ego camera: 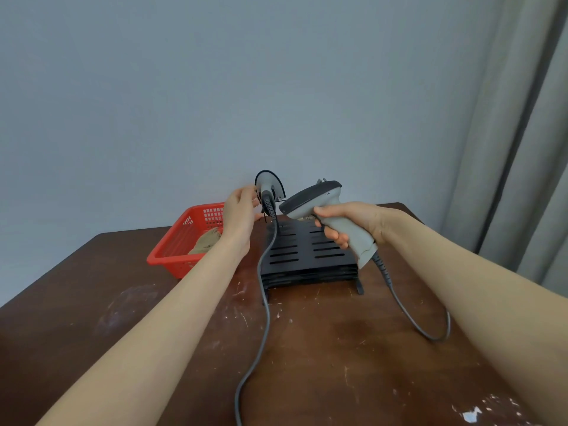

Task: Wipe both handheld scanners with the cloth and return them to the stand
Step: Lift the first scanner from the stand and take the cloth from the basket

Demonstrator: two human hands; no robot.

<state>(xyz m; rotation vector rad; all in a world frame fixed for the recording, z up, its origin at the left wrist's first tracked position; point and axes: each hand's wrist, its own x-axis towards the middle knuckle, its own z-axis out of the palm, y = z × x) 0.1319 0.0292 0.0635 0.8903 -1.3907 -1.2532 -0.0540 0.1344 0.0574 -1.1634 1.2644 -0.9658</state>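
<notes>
My right hand [344, 221] grips the grey handle of a handheld scanner [310, 196], holding it in the air above the black slotted stand [307, 256]. A second grey scanner [268, 184] stands upright at the stand's far left corner, its cable hanging down. My left hand [239, 210] is beside that second scanner, fingers relaxed and close to its handle, holding nothing that I can see. The beige cloth [207, 241] lies in the red basket [172, 256], left of the stand.
The stand sits mid-table on a dark brown table [307, 348] with white scuffs. Two grey cables [264, 333] trail from the scanners toward the front edge. A grey wall is behind; curtains [528, 149] hang at the right.
</notes>
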